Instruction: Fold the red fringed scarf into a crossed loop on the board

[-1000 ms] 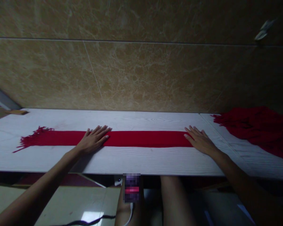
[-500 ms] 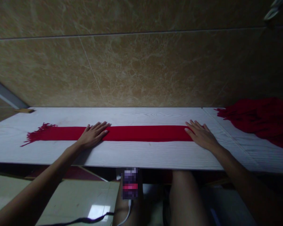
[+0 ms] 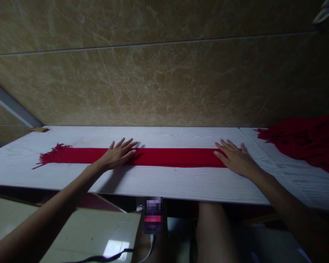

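A red scarf (image 3: 175, 157), folded into a long narrow strip, lies flat along the white wood-grain table (image 3: 159, 182). Its fringed end points left, and my right hand hides its other end. Over the left part of the strip is my left hand (image 3: 119, 154), palm down with fingers spread; its shadow falls on the cloth and table, so it looks slightly raised. My right hand (image 3: 234, 157) is spread over the right end of the strip, fingers apart. Whether its palm presses on the cloth I cannot tell. Neither hand grips anything.
A loose heap of red fringed cloth (image 3: 307, 142) lies at the table's right end. Behind the table rises a brown marbled tile wall (image 3: 164, 80). A small wooden piece (image 3: 40, 129) sits at the back left corner. Below the front edge, a blurred-out phone-like device (image 3: 152, 215) has a white cable.
My left hand has lifted off the scarf a little and moved right, with fingers spread wider. My right hand stays over the right end, its fingers more spread. The view has shifted slightly.
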A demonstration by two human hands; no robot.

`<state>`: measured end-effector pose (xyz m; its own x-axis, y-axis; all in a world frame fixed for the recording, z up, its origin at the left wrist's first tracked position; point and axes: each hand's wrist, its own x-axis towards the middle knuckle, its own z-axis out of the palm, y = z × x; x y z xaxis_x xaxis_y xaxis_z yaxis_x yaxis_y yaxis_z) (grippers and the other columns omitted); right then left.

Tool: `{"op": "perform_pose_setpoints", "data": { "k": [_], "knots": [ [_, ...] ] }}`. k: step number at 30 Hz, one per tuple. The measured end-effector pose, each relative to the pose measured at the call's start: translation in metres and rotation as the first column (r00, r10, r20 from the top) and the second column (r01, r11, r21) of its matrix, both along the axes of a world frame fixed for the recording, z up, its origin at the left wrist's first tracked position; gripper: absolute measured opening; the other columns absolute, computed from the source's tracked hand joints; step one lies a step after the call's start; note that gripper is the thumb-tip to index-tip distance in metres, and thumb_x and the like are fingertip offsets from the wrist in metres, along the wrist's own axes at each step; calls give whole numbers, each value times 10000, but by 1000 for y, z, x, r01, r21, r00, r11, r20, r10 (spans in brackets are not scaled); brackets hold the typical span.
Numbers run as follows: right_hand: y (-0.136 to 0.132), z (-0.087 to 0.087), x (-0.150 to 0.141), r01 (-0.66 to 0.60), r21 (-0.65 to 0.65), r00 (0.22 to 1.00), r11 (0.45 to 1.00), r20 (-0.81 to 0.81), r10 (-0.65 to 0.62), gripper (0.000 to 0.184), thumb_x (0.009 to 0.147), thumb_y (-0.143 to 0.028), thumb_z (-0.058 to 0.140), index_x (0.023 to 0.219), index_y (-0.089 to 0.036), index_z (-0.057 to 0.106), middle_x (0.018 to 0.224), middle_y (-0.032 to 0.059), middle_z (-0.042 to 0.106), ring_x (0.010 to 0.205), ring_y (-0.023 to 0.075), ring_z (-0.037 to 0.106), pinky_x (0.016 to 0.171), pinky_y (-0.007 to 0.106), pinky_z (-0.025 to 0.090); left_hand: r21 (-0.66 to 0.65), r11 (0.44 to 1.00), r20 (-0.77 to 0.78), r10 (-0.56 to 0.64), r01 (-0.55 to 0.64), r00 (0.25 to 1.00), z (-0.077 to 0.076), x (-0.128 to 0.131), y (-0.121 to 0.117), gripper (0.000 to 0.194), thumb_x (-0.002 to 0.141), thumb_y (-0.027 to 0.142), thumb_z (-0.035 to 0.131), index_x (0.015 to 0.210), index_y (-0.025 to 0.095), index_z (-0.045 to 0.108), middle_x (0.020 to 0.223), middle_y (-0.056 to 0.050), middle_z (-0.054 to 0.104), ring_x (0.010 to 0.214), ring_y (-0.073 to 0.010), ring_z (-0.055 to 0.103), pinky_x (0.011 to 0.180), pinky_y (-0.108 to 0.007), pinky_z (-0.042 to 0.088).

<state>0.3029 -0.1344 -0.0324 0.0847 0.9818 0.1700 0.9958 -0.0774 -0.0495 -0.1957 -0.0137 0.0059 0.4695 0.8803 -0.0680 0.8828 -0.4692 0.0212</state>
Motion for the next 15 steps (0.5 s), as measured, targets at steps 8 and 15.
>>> {"op": "perform_pose_setpoints", "data": {
  "k": [8, 15],
  "knots": [
    [2, -15, -20, -97, -17, 995, 995, -39, 96, 660, 1054, -576, 349, 1619, -264, 486, 1700, 94, 430, 1594, 339, 354, 1280, 657, 277, -31, 986, 124, -157, 162, 980, -20, 77, -22, 699, 1091, 660, 217, 1703, 334, 305, 1764, -19, 242, 1653, -343, 156, 1311, -666, 123],
    [1, -23, -15, -93, 22, 995, 995, -22, 94, 640, 1057, -553, 346, 1615, -275, 491, 1686, 75, 460, 1583, 316, 383, 1284, 626, 298, -39, 988, 108, -142, 147, 984, -23, 76, -24, 692, 1091, 654, 223, 1701, 338, 307, 1762, 0, 247, 1656, -311, 164, 1326, -634, 89]
  ]
}}
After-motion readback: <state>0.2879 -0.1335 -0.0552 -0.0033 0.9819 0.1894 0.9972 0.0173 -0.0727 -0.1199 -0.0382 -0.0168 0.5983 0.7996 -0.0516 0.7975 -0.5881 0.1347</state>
